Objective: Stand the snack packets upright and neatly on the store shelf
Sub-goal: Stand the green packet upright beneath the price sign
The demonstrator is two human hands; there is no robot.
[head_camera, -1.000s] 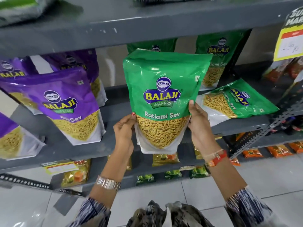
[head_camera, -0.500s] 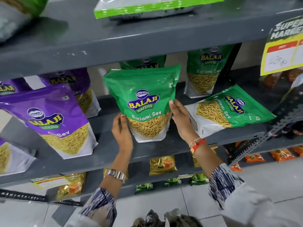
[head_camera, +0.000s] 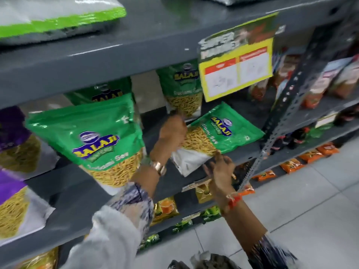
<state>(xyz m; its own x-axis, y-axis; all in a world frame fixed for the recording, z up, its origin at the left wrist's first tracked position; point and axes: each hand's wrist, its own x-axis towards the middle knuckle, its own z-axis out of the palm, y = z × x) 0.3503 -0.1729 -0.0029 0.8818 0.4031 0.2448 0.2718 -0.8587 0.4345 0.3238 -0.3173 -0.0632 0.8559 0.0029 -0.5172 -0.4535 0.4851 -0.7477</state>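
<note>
A green Ratlami Sev packet (head_camera: 91, 136) stands upright on the grey shelf (head_camera: 81, 193), free of both hands. To its right a second green packet (head_camera: 229, 133) lies flat and slanted on the same shelf. My left hand (head_camera: 172, 133) curls over the lying packet's left edge. At that packet's white lower corner my right hand (head_camera: 221, 169) pinches it, thumb on top. Two more green packets (head_camera: 182, 90) (head_camera: 101, 94) stand upright at the back. The frame is motion-blurred.
Purple packets (head_camera: 13, 133) (head_camera: 15, 206) stand at the left. A yellow price sign (head_camera: 237, 61) hangs from the upper shelf (head_camera: 136, 45). A slotted metal upright (head_camera: 281, 117) bounds the bay on the right, with other snack packs (head_camera: 320, 88) beyond. Small orange packets (head_camera: 310, 154) lie on the bottom shelf.
Both hands set the green packet upright on the shelf, let it go and moved right to the lying packet. The view swung right.
</note>
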